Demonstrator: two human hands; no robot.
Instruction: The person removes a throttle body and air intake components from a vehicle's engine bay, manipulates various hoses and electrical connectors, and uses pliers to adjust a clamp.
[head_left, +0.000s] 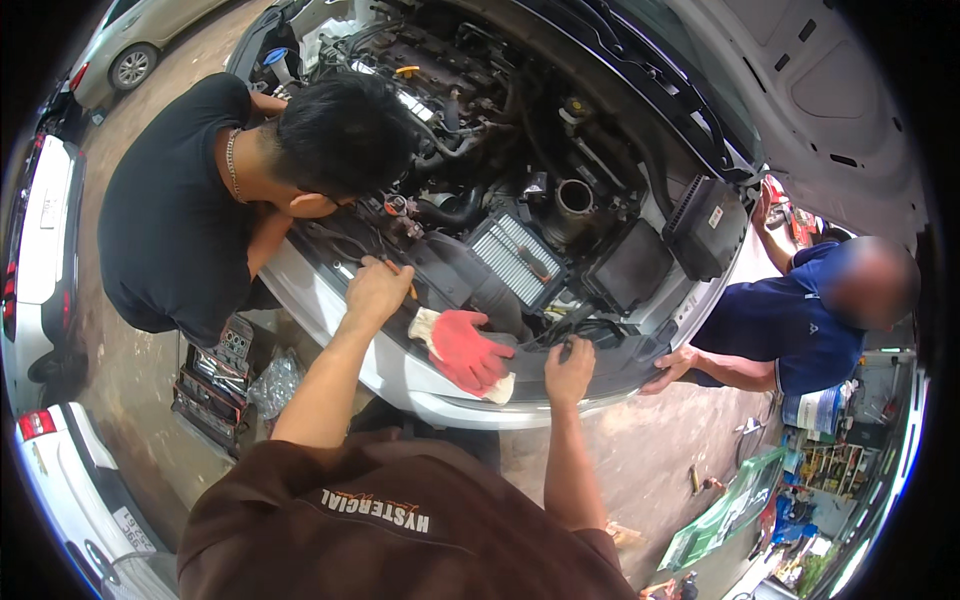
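Note:
My left hand (378, 290) is closed at the front of the car's engine bay, with a thin orange-handled tool (412, 291) in its fingers; its working end is hidden. My right hand (570, 372) is closed over the front edge, right of the gloves, on something small and dark beside black wiring (585, 325). Between my hands a pair of red and white work gloves (468, 352) lies on the front trim. Beyond them is a pleated air filter (512, 255) with a dark, elongated object on top.
A co-worker in black (170, 210) leans over the engine bay from the left. Another, in blue (775, 330), stands right, a hand on the car's edge. A black airbox cover (705, 228) stands tilted at the right. A toolbox (205, 395) sits on the floor at left.

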